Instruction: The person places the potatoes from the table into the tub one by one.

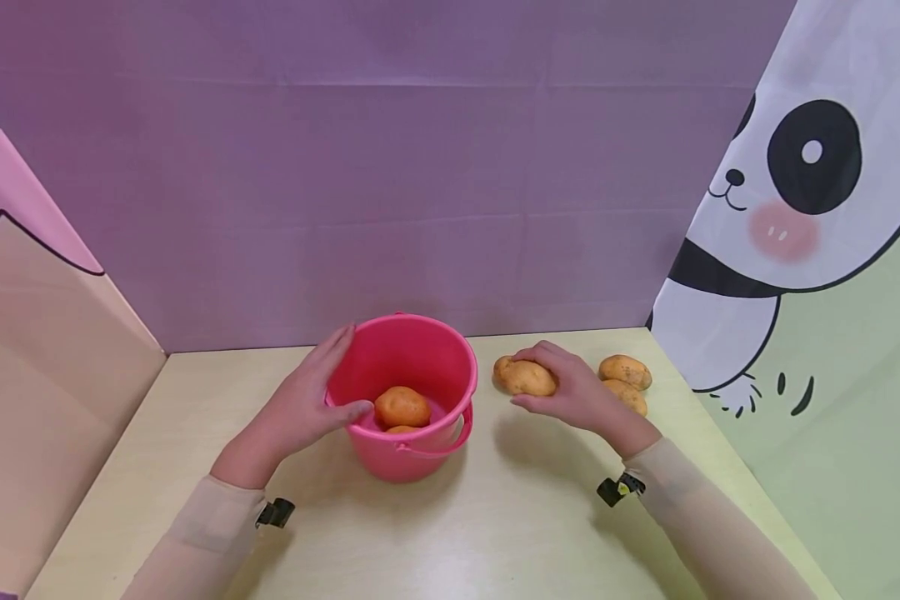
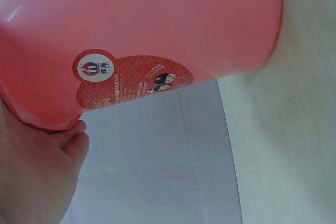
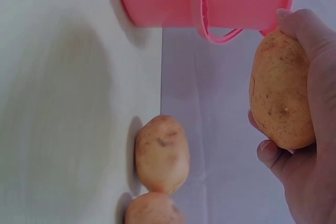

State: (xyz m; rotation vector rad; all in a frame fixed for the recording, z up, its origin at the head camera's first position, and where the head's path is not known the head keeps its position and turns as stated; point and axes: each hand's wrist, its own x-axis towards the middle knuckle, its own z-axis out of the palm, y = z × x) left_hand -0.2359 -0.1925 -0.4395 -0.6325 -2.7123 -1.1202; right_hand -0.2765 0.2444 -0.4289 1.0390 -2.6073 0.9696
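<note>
A pink bucket (image 1: pixel 408 458) stands on the table with potatoes inside; one potato (image 1: pixel 402 407) shows fully and another (image 1: pixel 402 429) is mostly hidden beneath it. My left hand (image 1: pixel 303 408) grips the bucket's left rim, thumb over the edge and fingers along the far left side. In the left wrist view, the fingertips touch the bucket by its rim, above a red sticker (image 2: pixel 134 82). To the right of the bucket, my right hand (image 1: pixel 570 387) holds a potato (image 1: pixel 523 377) between thumb and fingers, raised above the table. The held potato (image 3: pixel 282 90) is brown-speckled.
Two more potatoes lie at the table's right, a farther one (image 1: pixel 626 372) and a nearer one (image 1: pixel 626 397) partly behind my right hand. The bucket's handle (image 1: pixel 442 446) hangs down at its front right. A purple cloth wall (image 1: pixel 420 167) rises behind the pale table (image 1: pixel 450 542).
</note>
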